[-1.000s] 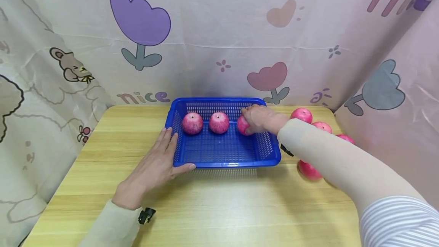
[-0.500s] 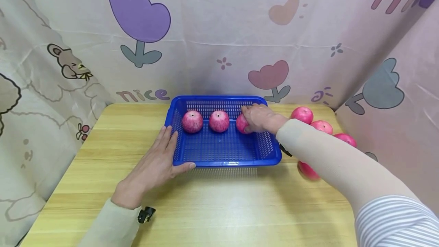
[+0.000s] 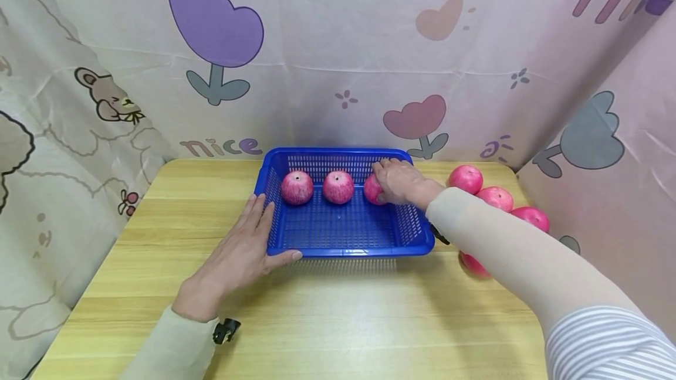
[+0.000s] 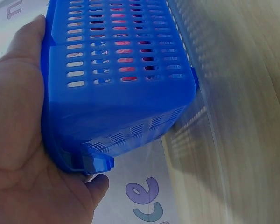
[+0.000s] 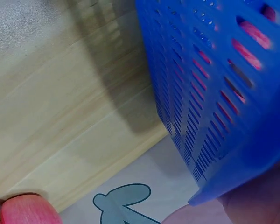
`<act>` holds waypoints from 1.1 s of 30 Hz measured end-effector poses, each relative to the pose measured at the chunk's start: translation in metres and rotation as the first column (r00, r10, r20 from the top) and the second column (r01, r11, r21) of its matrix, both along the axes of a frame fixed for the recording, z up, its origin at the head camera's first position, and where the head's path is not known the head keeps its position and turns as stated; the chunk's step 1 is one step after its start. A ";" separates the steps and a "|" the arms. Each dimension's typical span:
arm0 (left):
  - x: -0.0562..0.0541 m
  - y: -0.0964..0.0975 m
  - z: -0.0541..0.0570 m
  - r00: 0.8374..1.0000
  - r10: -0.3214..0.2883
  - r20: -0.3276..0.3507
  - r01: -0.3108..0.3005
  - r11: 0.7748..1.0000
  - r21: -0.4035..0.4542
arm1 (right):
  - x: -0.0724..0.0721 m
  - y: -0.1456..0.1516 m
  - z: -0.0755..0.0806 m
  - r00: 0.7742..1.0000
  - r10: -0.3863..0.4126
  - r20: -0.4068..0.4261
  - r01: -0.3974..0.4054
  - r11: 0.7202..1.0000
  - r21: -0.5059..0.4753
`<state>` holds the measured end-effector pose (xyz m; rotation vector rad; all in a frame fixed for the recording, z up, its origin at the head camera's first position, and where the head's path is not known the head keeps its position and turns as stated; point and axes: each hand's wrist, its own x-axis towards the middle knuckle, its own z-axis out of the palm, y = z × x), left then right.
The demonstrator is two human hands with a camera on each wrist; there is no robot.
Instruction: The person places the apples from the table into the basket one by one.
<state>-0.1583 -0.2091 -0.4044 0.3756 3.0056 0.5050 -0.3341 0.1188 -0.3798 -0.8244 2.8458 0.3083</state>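
A blue plastic basket with slotted walls stands on the wooden table. Two pinkish-red apples sit inside it, in a row along the back with a third apple. My right hand reaches over the basket's right side and grips that third apple, covering much of it. My left hand rests on the left rim with straight, spread fingers, its thumb along the front edge. Seen from the left wrist, the palm lies against the basket rim.
Several more apples lie on the table right of the basket, partly hidden by my right forearm. A printed curtain hangs behind the table and along both sides.
Both hands keep their places on the basket and the apple. The head view has shifted only slightly.
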 end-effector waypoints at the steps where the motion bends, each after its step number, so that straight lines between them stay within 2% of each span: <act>1: 0.000 0.000 -0.001 1.000 -0.002 -0.006 0.002 1.000 0.001 | 0.000 0.000 0.000 1.000 -0.001 -0.003 0.001 1.000 -0.006; 15: 0.000 0.000 -0.002 1.000 0.002 0.002 -0.002 1.000 0.014 | 0.001 0.000 -0.004 1.000 -0.016 -0.007 0.016 0.999 -0.037; 22: 0.001 0.000 -0.002 1.000 -0.004 -0.026 0.005 1.000 0.020 | -0.001 0.002 -0.005 1.000 -0.007 -0.005 0.006 0.997 -0.075; 33: 0.002 0.001 0.000 1.000 -0.002 -0.022 0.002 1.000 0.022 | -0.002 0.002 -0.006 1.000 -0.022 0.001 0.022 0.994 -0.106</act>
